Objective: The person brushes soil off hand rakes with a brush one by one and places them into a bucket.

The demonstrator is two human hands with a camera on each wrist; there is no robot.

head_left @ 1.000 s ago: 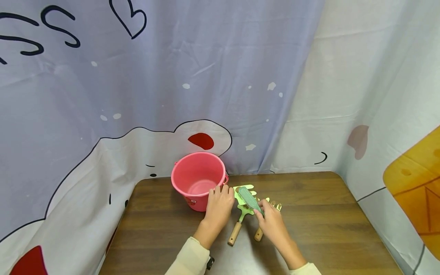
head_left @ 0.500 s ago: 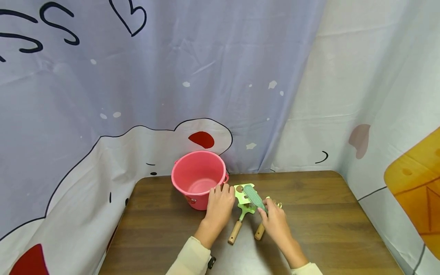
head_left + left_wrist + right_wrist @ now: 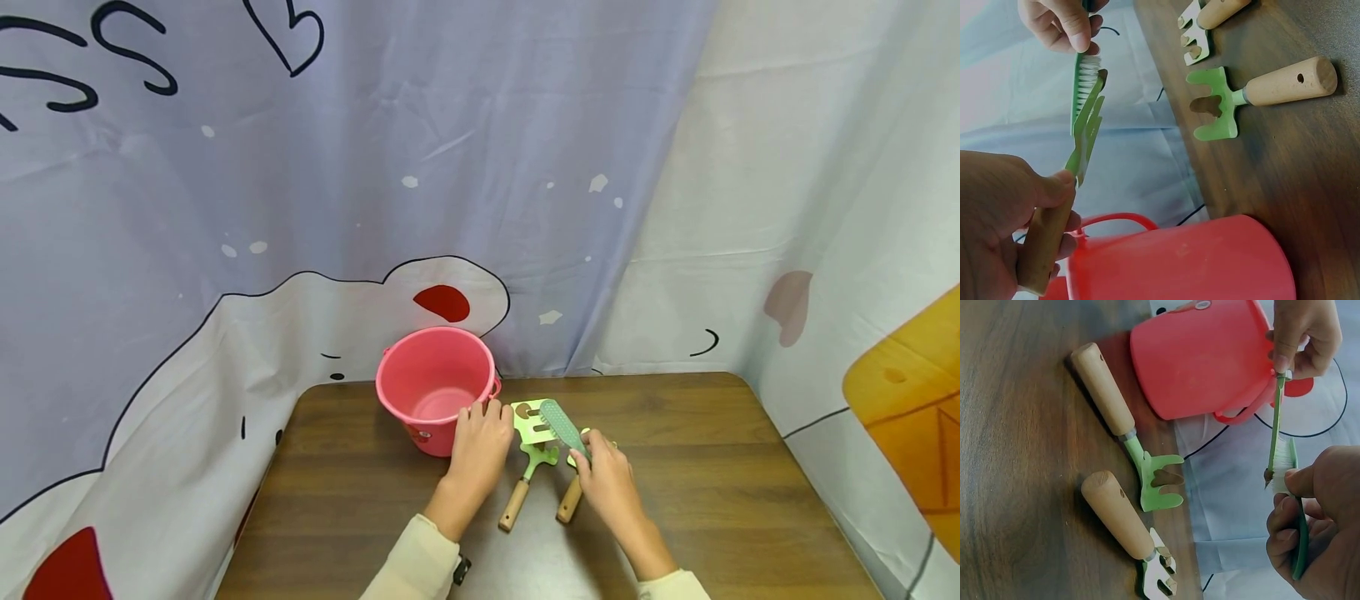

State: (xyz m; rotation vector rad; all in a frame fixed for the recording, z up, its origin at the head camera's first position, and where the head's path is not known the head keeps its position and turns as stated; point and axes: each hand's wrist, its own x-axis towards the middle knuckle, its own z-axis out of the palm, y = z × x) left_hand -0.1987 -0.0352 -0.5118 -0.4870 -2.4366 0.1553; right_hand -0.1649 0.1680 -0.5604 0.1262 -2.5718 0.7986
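My left hand [image 3: 480, 446] grips the wooden handle of a small green hand fork [image 3: 1088, 128], holding it raised off the table beside the bucket. Brown patches mark its tines in the head view. My right hand [image 3: 609, 483] pinches a green brush [image 3: 564, 427] by its handle. In the left wrist view, the white bristles [image 3: 1089, 72] touch the fork near its tine ends. Below lie a second green fork [image 3: 1157, 481] with a brown patch and another wooden-handled tool [image 3: 1119, 515]; my right hand partly covers the latter in the head view.
A pink bucket [image 3: 423, 429] stands at the back of the wooden table [image 3: 697, 483], just left of my left hand. A printed curtain [image 3: 480, 167] hangs directly behind the table's back edge.
My right hand and the brush have shifted a little to the right across the fork's tines, away from my left hand. The left hand keeps its grip almost in place.
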